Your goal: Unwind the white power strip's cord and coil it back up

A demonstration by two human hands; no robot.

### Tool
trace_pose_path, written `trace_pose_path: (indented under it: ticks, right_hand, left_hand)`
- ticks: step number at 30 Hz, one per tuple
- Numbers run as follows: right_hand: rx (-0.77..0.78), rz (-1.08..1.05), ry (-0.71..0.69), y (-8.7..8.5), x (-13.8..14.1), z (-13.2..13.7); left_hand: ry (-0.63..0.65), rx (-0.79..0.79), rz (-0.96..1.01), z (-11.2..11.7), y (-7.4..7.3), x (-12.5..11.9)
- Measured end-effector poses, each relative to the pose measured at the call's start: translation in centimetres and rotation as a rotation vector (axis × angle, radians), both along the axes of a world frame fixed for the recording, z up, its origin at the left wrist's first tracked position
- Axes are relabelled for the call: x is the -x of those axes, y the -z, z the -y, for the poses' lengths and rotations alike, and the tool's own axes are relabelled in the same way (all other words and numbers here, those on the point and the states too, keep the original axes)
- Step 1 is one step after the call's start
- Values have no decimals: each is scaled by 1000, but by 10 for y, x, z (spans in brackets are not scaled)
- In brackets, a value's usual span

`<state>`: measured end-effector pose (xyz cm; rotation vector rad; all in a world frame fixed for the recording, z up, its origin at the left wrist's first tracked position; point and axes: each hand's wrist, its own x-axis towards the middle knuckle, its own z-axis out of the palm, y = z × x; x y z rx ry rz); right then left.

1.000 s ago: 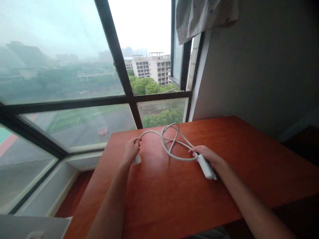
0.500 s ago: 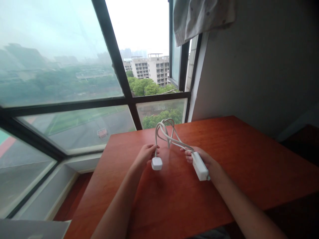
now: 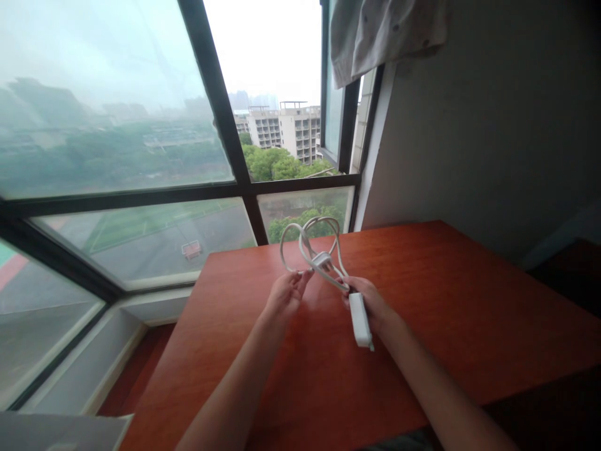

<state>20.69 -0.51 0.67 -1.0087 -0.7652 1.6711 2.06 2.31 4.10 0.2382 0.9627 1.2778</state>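
Head | left grip (image 3: 285,294) pinches cable (image 3: 335,282); right grip (image 3: 369,299), box (image 3: 359,322) | table (image 3: 446,307) spreads right, edge (image 3: 399,228) ahead

smooth reddish-brown wooden table (image 3: 451,300)

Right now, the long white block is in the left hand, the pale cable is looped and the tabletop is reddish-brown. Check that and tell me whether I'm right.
One thing is wrong: the long white block is in the right hand, not the left, as the head view shows. The pale cable is looped and the tabletop is reddish-brown, as you said.
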Motion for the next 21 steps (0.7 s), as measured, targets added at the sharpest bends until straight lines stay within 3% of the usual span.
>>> trace_pose_path:
  ticks: [3,6,10,13,17,21]
  right_hand:
    - [-53,80,74,0,8,3]
    - [-55,164,62,0,17,5]
    - [-90,244,-36,0,25,10]
    - [-160,322,-107,-1,28,14]
    - [-188,350,-230,-2,29,18]
    - [-114,263,-314,-4,28,18]
  left_hand:
    - [-180,-81,47,5,-2,-13]
    - [-260,-277,-27,11,-2,-23]
    - [-227,-555,-459,16,7,-19]
    - [-207,-645,-699,17,12,-13]
    - [-224,-726,-689,24,8,-19]
    - [-308,-858,-674,31,2,-26]
